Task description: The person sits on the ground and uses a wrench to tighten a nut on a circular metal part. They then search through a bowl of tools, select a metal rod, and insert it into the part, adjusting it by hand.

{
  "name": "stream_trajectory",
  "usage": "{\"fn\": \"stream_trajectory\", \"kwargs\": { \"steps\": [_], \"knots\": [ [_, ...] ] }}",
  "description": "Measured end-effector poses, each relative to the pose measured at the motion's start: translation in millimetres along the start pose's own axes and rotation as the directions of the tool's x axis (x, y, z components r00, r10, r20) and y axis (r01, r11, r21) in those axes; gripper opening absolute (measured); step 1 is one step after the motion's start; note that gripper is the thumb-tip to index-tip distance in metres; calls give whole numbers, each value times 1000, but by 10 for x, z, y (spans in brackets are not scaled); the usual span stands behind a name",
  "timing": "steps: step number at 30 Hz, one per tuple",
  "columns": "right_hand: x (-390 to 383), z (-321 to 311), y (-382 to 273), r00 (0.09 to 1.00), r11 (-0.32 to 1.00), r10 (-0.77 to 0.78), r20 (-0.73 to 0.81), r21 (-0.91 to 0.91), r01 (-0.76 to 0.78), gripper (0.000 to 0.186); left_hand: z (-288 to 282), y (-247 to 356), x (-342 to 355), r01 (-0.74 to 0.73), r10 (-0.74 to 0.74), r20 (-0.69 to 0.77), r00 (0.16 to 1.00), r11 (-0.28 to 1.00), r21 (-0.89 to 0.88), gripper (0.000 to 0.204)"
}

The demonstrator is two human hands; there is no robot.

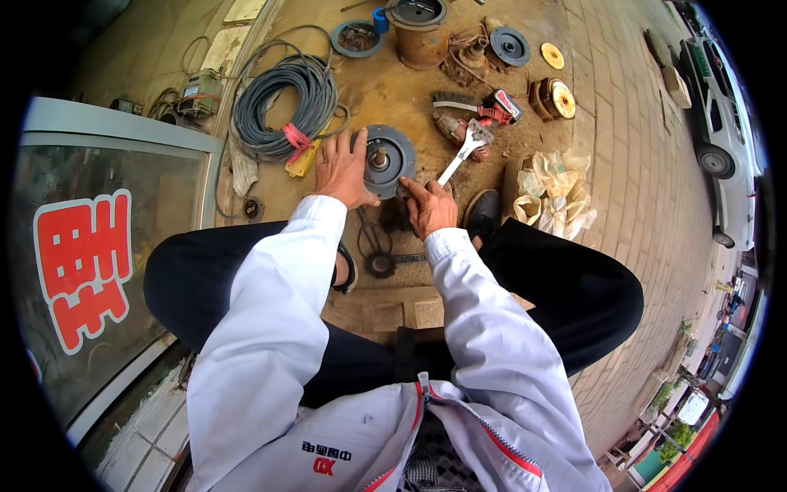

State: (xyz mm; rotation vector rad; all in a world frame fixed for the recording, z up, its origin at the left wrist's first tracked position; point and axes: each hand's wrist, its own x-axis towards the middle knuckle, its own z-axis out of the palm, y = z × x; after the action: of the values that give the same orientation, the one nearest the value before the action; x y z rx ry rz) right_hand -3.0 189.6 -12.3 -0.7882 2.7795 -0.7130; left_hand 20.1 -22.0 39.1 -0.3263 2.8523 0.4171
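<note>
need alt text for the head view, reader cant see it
Person's left hand and right hand at the edge of a grey disc with a central shaft, seen from above. Nearby lie a cable coil and an adjustable wrench.

Brown ground (402, 100): 2 grey flanged discs (399, 150), 1 nr ctr, the 2nd disc (510, 47) twd far R corner. 1 cable coil (307, 107), L edge. Far edge: 1 bowl (337, 43) (small parts (358, 36) inside, too small to count), 1 rusty cyl. housing (420, 49). R edge: 1 flat ylw disc (552, 56), 1 ylw-faced rd part (562, 99). R of ctr: 1 adj. wrench (459, 161), 1 battery pack (507, 105). Hands ×2: L hand (338, 172), R hand (429, 207).
</note>
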Motion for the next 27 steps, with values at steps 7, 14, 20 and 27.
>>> {"fn": "stream_trajectory", "kwargs": {
  "steps": [7, 14, 20, 27],
  "knots": [
    [-203, 263, -235, 996, 992, 90, -27, 93, -87, 50, 182, -232, 107, -149, 155, 48, 987, 983, -108, 126],
    [-534, 215, -122, 898, 986, 22, 439, 139, -92, 50, 123, -206, 89, -114, 122, 51, 991, 985, -126, 128],
    [-369, -33, 187, 731, 770, 512, 452, 136, -624, 60, 113, -203, 102, -105, 113, 49, 992, 984, -144, 127],
    [296, 125, 395, 850, 722, 527, -3, 529, -446, 29, 82, -167, 107, -75, 88, 86, 992, 987, -139, 127]
  ]
}}
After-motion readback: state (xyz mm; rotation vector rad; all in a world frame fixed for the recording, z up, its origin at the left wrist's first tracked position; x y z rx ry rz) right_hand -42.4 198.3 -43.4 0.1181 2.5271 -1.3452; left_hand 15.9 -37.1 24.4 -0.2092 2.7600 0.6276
